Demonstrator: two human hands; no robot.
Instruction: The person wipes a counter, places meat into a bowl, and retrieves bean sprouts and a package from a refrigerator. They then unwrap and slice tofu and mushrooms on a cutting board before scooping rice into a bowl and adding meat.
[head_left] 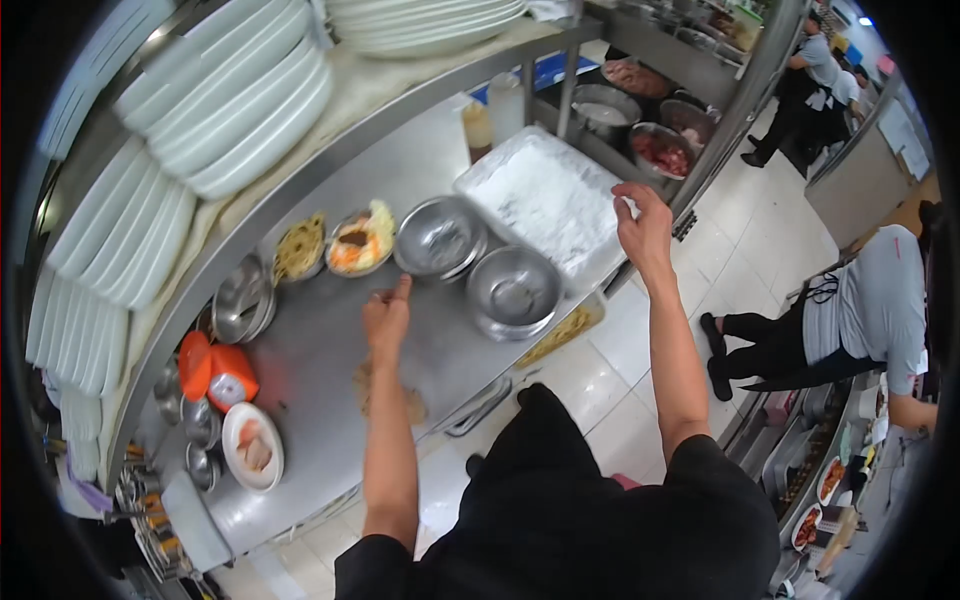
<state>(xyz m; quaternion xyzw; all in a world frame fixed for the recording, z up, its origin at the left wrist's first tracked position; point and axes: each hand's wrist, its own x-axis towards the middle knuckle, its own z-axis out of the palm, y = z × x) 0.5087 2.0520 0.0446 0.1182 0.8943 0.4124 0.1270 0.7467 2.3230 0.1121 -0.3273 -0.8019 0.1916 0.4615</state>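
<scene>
Head view: I am looking down on a stainless steel counter (330, 350) that crosses the middle of the frame. The right hand (645, 230) is in the centre right of the frame. Its fingers are spread and laid on the near rim of the rectangular metal tray coated with white powder (545, 195). It touches the rim but is not closed round it, as far as I can tell. The left hand (388, 318) hovers over bare counter at centre frame. It holds nothing, with the fingers loosely together and the thumb raised.

Just above the left hand stands the steel bowl of shredded orange, white and brown food (360, 242). Beside that bowl, on its left, is a smaller bowl of yellowish shreds (298, 248).

My reading of progress:
- **Done:** the powder is spread across the tray, and the ingredients are set out within reach.
- **Not begun:** nothing lies on the powder. The two round steel bowls, one at upper centre (440, 238) and one below it to the right (515, 290), are both empty.

At lower left of the frame there are orange-lidded containers (215, 370) and a small white plate with pale pieces (252, 445). Stacked white plates (240, 100) fill the shelf at upper left. A person in a grey shirt (880, 300) works at the right edge, well apart from my hands.
</scene>
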